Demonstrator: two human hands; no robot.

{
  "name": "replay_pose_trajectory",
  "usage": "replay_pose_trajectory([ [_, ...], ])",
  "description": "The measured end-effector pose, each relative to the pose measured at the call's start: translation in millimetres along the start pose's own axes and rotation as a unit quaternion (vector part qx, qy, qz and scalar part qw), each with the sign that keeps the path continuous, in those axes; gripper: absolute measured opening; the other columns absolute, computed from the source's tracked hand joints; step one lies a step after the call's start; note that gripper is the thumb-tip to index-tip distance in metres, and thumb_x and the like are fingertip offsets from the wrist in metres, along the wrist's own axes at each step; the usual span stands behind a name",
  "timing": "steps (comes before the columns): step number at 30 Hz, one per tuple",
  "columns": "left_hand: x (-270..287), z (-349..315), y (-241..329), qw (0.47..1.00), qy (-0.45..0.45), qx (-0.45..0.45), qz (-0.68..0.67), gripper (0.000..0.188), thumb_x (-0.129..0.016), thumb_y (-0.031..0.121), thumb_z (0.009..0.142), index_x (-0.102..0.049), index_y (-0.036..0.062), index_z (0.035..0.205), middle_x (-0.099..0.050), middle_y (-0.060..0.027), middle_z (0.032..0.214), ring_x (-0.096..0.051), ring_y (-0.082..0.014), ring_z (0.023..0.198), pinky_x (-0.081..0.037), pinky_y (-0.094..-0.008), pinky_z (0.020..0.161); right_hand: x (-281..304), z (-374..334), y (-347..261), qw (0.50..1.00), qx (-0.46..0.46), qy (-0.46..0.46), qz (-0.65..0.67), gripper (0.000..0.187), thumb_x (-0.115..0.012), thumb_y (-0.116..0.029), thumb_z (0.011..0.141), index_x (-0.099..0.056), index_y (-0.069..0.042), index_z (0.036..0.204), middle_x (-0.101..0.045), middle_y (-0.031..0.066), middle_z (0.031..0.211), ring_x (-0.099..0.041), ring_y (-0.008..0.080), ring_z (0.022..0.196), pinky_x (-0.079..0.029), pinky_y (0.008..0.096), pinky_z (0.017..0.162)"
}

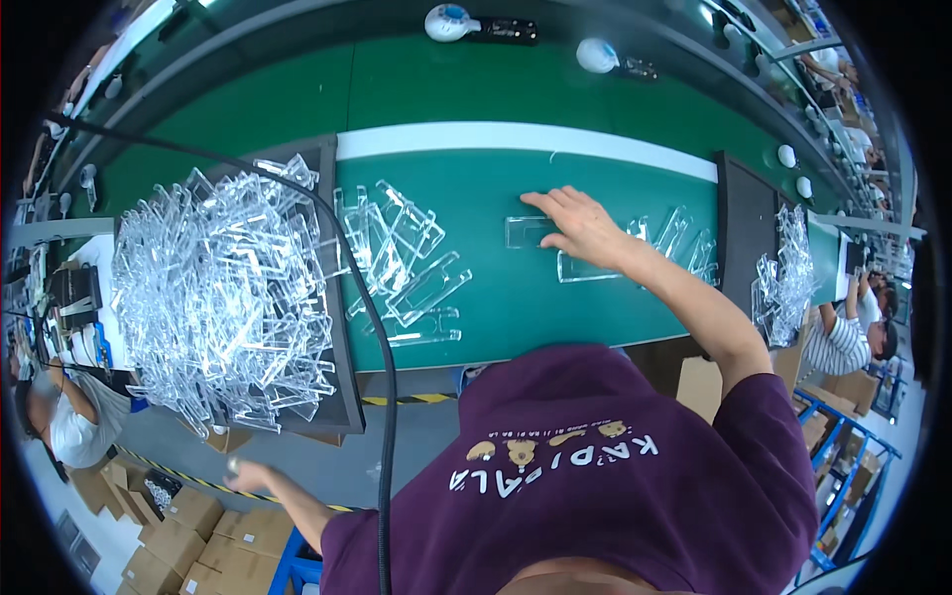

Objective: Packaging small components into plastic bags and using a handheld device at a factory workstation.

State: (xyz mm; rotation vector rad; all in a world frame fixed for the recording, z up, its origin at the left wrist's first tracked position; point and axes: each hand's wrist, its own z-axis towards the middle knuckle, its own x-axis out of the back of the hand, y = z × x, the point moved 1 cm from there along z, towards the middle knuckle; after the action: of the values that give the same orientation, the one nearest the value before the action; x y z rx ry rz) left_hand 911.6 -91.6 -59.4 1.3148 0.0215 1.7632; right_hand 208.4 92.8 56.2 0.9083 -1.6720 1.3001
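My right hand (585, 230) reaches over the green work surface (486, 307) with fingers stretched and thumb apart. It lies over the right end of a flat clear plastic frame (520, 234), and what is beneath the palm is hidden. Another clear plastic frame (585, 272) lies just below that hand, with several more (674, 233) beside the wrist. My left hand (248, 476) hangs low at the left, below the edge of a dark tray heaped with clear plastic frames (228, 297). Its fingers are small and blurred. Several loose frames (397, 258) lie right of the heap.
A black cable (385, 416) hangs across the view in front of the dark tray (342, 367). White handheld devices (451, 22) lie on the far green belt (397, 89). A second tray (749, 208) with clear parts stands right. Cardboard boxes (198, 511) and co-workers flank the bench.
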Motion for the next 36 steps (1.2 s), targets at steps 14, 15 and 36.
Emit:
replay_pose_trajectory([
  [14,28,-394,491,0.695,-0.489,-0.383,-0.361,0.069,-0.064,0.038,0.077,-0.039,-0.0034,0.126,-0.055,-0.0172,0.098,-0.059,-0.0257,0.08,-0.049,-0.0347,0.068,37,15,86,0.935,0.276,0.121,-0.188,0.059,-0.051,-0.002,0.072,-0.038,-0.014,0.129,-0.049,0.0103,0.112,-0.046,0.0292,0.107,-0.036,0.0434,0.094],
  [15,27,-413,525,0.701,-0.553,-0.266,-0.363,0.074,-0.065,0.04,0.076,-0.036,-0.0043,0.127,-0.055,-0.0167,0.098,-0.059,-0.0221,0.077,-0.051,-0.0323,0.062,34,19,87,0.935,0.299,0.088,-0.171,0.056,-0.051,-0.003,0.073,-0.041,-0.012,0.127,-0.049,0.01,0.112,-0.045,0.0286,0.108,-0.033,0.0444,0.097],
  [36,157,-496,545,0.462,-0.714,0.033,-0.526,0.06,-0.071,0.033,0.074,-0.039,0.0028,0.116,-0.052,-0.0075,0.101,-0.052,-0.0138,0.09,-0.043,-0.0261,0.066,112,-4,60,0.959,-0.036,0.264,0.101,0.055,-0.065,-0.013,0.074,-0.045,-0.003,0.123,-0.047,0.0151,0.101,-0.048,0.0301,0.092,-0.042,0.0372,0.08],
])
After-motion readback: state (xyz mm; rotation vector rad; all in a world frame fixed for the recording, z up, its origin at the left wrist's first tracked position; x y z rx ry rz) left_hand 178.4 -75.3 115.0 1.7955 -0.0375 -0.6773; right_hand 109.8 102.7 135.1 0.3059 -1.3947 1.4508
